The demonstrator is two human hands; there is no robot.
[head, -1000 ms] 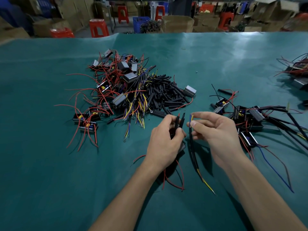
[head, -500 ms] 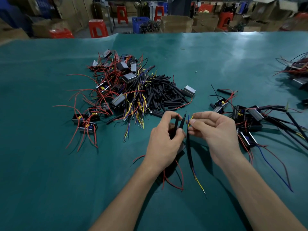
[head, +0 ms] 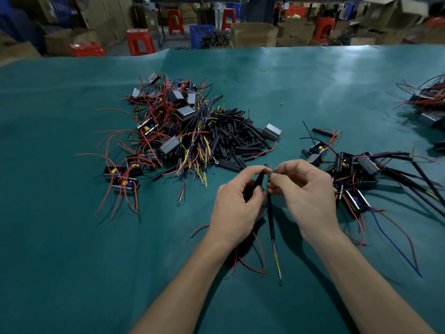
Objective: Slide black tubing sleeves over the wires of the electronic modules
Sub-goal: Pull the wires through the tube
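My left hand (head: 237,208) grips a black tubing sleeve (head: 259,180) and a module whose red wires (head: 250,263) trail out beneath the wrist; the module itself is mostly hidden under the palm. My right hand (head: 305,191) pinches the top end of a sleeved wire bundle (head: 271,222), which hangs down between the hands with yellow and blue wires and a ring terminal at its bottom. The fingertips of both hands nearly touch. A heap of loose black sleeves (head: 237,138) lies just beyond the hands.
Left of the sleeves lies a pile of modules with red, yellow and blue wires (head: 166,131). Sleeved modules (head: 356,169) are grouped at the right, another cluster (head: 428,100) at the far right edge. The green table cover (head: 72,261) spreads around; stools and boxes stand beyond.
My hands have moved closer together. The right hand brought the bundle's top end up against the sleeve in my left hand, and the bundle hangs lower.
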